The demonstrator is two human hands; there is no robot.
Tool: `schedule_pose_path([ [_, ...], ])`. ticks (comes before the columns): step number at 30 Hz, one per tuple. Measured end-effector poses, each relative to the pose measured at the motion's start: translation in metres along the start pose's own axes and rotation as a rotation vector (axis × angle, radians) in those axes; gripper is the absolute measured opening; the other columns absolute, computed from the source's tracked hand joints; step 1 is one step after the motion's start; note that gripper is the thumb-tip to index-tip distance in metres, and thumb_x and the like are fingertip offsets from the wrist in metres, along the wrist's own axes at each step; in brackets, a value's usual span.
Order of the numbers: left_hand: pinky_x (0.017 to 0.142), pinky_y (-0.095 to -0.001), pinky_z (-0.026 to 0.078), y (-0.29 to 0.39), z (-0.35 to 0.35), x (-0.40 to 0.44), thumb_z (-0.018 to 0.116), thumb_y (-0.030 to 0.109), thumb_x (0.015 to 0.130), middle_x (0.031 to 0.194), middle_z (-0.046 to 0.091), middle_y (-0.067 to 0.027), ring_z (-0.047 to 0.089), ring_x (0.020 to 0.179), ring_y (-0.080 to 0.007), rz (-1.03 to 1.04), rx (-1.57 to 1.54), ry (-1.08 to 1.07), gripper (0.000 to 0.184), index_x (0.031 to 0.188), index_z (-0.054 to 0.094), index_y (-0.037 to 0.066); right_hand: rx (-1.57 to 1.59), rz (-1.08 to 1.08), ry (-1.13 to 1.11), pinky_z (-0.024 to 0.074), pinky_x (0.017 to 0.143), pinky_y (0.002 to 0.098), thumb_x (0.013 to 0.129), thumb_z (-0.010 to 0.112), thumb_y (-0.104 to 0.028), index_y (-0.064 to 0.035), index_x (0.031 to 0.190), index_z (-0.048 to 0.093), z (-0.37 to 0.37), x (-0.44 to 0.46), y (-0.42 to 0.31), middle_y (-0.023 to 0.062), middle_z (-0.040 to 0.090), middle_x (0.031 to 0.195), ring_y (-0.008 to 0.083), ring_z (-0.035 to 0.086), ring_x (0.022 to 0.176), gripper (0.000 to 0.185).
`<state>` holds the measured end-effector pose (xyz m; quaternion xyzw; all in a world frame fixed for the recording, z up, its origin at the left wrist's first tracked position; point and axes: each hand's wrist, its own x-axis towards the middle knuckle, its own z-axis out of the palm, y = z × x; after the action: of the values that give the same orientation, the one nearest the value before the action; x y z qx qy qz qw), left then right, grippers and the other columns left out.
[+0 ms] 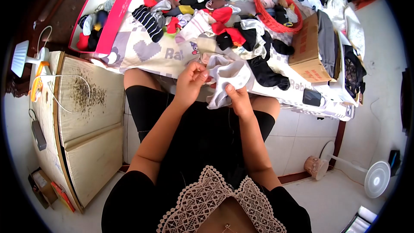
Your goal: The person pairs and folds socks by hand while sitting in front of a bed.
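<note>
A pale grey-white sock (230, 75) is held up between my two hands, above my lap at the bed's near edge. My left hand (192, 83) pinches its left side with thumb and fingers. On the lower right, my right hand (239, 100) grips the cloth, its thumb on top and its other fingers mostly hidden behind. Just beyond the hands lies a pile of mixed socks, among them a black-and-white striped sock (148, 22), a white sock with thin stripes (194, 26) and a black sock (269, 73).
A pink box (116, 21) with socks stands at the left on the bed; a red basket (258, 6) holds more at the back right. At the right are a cardboard box (305, 49) with dark cloth and a phone (312, 97). A wooden cabinet (92, 125) stands at left.
</note>
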<state>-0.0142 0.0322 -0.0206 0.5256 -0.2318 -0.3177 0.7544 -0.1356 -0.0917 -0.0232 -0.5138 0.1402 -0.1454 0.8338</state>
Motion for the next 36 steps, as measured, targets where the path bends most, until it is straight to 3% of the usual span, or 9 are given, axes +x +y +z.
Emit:
schedule_pose_path([
  [5, 0.076, -0.0311, 0.050, 0.006, -0.001, 0.002, 0.045, 0.019, 0.094, 0.086, 0.057, -0.0055, 0.059, 0.081, -0.0145, -0.137, -0.390, 0.035, 0.013, 0.091, 0.044, 0.007, 0.225, -0.052, 0.064, 0.0414, 0.089, 0.0310, 0.084, 0.063, -0.019, -0.0034, 0.113, 0.054, 0.000, 0.000, -0.003, 0.0036, 0.059, 0.106, 0.0150, 0.055, 0.099, 0.034],
  [11, 0.073, -0.0263, 0.047, 0.008, 0.008, 0.000, 0.045, 0.017, 0.094, 0.083, 0.055, -0.0028, 0.056, 0.076, -0.0107, -0.087, -0.238, 0.129, 0.011, 0.091, 0.044, 0.006, 0.204, -0.058, 0.136, 0.0432, 0.084, 0.0280, 0.085, 0.061, -0.015, -0.0037, 0.101, 0.058, 0.000, 0.004, 0.002, 0.0029, 0.062, 0.098, 0.0126, 0.056, 0.092, 0.020],
  [13, 0.070, -0.0231, 0.045, 0.006, 0.007, -0.001, 0.046, 0.013, 0.093, 0.083, 0.053, -0.0026, 0.053, 0.073, -0.0081, 0.113, 0.118, 0.063, 0.009, 0.091, 0.044, 0.004, 0.157, -0.087, 0.154, 0.0425, 0.083, 0.0269, 0.084, 0.062, -0.012, -0.0036, 0.099, 0.057, 0.010, 0.005, -0.002, 0.0029, 0.061, 0.097, 0.0116, 0.055, 0.090, 0.018],
  [17, 0.068, -0.0226, 0.042, 0.009, 0.015, -0.005, 0.046, 0.016, 0.094, 0.083, 0.053, -0.0014, 0.049, 0.075, -0.0066, 0.079, 0.332, -0.009, 0.011, 0.091, 0.044, 0.005, 0.027, -0.150, 0.150, 0.0421, 0.080, 0.0237, 0.084, 0.060, -0.007, -0.0045, 0.094, 0.055, 0.013, 0.006, 0.001, 0.0011, 0.060, 0.092, 0.0085, 0.053, 0.085, 0.011],
  [20, 0.070, -0.0222, 0.043, 0.011, 0.014, -0.002, 0.046, 0.016, 0.093, 0.083, 0.053, -0.0019, 0.050, 0.074, -0.0069, 0.079, 0.106, 0.088, 0.012, 0.091, 0.045, 0.005, 0.186, -0.146, 0.269, 0.0450, 0.077, 0.0245, 0.086, 0.056, -0.004, -0.0046, 0.096, 0.055, 0.003, 0.008, 0.001, 0.0020, 0.060, 0.096, 0.0094, 0.056, 0.085, 0.010],
  [23, 0.075, -0.0257, 0.048, 0.024, 0.011, 0.006, 0.040, 0.018, 0.095, 0.086, 0.053, -0.0040, 0.055, 0.076, -0.0109, -0.242, -0.510, 0.351, 0.014, 0.096, 0.046, 0.005, 0.379, -0.121, 0.401, 0.0463, 0.077, 0.0256, 0.088, 0.053, -0.004, -0.0051, 0.096, 0.055, 0.001, 0.012, -0.009, 0.0033, 0.061, 0.098, 0.0109, 0.058, 0.086, 0.009],
  [29, 0.065, -0.0214, 0.041, -0.004, 0.004, 0.001, 0.044, 0.018, 0.095, 0.079, 0.050, -0.0013, 0.046, 0.071, -0.0064, -0.041, -0.097, 0.258, 0.015, 0.092, 0.045, 0.004, 0.295, -0.160, 0.301, 0.0471, 0.076, 0.0252, 0.089, 0.051, -0.004, -0.0051, 0.097, 0.054, -0.001, 0.007, -0.005, 0.0044, 0.061, 0.098, 0.0109, 0.058, 0.085, 0.009],
  [32, 0.061, -0.0219, 0.040, -0.001, 0.012, 0.004, 0.048, 0.017, 0.093, 0.075, 0.050, -0.0008, 0.045, 0.067, -0.0069, 0.212, 0.184, 0.321, 0.015, 0.089, 0.044, 0.004, 0.221, -0.222, 0.272, 0.0476, 0.073, 0.0232, 0.088, 0.051, -0.002, -0.0052, 0.101, 0.049, 0.018, 0.005, -0.007, 0.0059, 0.060, 0.094, 0.0107, 0.059, 0.082, 0.013],
  [36, 0.058, -0.0230, 0.041, 0.018, 0.024, -0.006, 0.049, 0.016, 0.092, 0.074, 0.051, -0.0016, 0.046, 0.064, -0.0074, 0.152, 0.377, 0.260, 0.014, 0.090, 0.044, 0.004, 0.021, -0.184, 0.372, 0.0460, 0.072, 0.0214, 0.088, 0.052, -0.003, -0.0009, 0.120, 0.044, 0.036, 0.011, -0.008, 0.0066, 0.058, 0.098, 0.0103, 0.056, 0.082, 0.033],
])
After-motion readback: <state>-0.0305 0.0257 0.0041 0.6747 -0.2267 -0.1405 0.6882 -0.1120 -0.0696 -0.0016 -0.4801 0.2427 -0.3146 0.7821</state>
